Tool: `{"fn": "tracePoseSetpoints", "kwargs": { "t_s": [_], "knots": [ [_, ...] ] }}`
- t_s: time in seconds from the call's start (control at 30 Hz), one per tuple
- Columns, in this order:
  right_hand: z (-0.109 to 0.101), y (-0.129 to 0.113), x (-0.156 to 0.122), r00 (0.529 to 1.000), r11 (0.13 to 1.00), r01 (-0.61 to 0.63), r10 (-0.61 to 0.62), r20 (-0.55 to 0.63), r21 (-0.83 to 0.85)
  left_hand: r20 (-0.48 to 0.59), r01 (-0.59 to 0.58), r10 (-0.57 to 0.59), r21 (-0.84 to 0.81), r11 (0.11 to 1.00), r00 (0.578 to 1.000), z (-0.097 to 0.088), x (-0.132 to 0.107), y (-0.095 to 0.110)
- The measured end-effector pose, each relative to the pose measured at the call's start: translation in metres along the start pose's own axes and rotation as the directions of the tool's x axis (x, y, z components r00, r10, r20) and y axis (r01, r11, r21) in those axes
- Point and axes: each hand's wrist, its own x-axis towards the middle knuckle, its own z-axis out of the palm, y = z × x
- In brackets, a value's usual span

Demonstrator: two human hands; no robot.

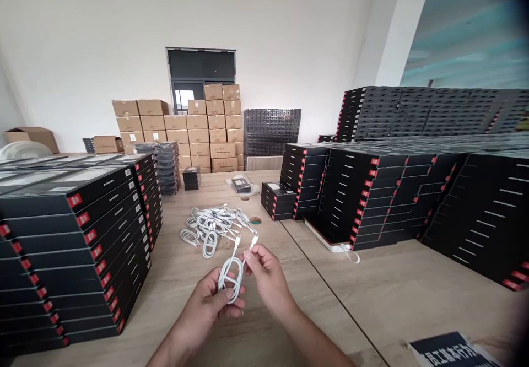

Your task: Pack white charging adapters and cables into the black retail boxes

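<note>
A coiled white cable [231,274] is held over the wooden table [372,295]. My left hand [209,303] is closed round the lower part of the coil. My right hand [266,276] pinches the cable near its two plug ends, which stick up above the coil. Just beyond my hands, a pile of several similar white coiled cables [215,225] lies on the table.
Tall stacks of black flat boxes with red tabs stand at the left [78,246] and right [413,190]. A small open black box [241,184] lies further back. Brown cartons [198,130] are piled by the far wall. A black printed sheet [450,350] lies at bottom right.
</note>
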Motion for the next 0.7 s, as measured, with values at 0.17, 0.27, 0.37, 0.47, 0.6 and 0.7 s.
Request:
{"fn": "tracePoseSetpoints", "kwargs": {
  "t_s": [0.17, 0.27, 0.37, 0.47, 0.6, 0.7],
  "knots": [
    [-0.0005, 0.0001, 0.0012, 0.999, 0.999, -0.024, 0.026, -0.045, 0.041, -0.015, -0.011, 0.011, 0.004, 1.0, 1.0, -0.0002, 0.0018, -0.0039],
    [-0.0008, 0.0015, 0.0014, 0.996, 0.994, -0.049, 0.055, -0.063, 0.094, -0.075, -0.006, 0.004, -0.027, 1.0, 0.997, -0.0028, 0.0027, -0.0053],
    [-0.0011, 0.0029, 0.0016, 0.996, 0.991, -0.058, 0.065, -0.061, 0.117, -0.1, 0.022, -0.03, -0.08, 0.997, 0.994, -0.0044, 0.0022, -0.0044],
    [-0.0018, 0.0043, 0.0021, 0.997, 0.992, -0.057, 0.062, -0.043, 0.117, -0.097, 0.023, -0.035, -0.12, 0.993, 0.995, -0.0052, 0.0022, -0.0045],
    [-0.0034, 0.0056, 0.0035, 0.998, 0.992, -0.062, 0.065, -0.017, 0.111, -0.116, 0.014, -0.031, -0.146, 0.989, 0.993, -0.007, 0.0034, -0.0067],
    [-0.0038, 0.0052, 0.0039, 0.999, 0.994, -0.051, 0.052, -0.002, 0.1, -0.094, 0.013, -0.028, -0.162, 0.987, 0.995, -0.0071, 0.0026, -0.0062]
  ]
}}
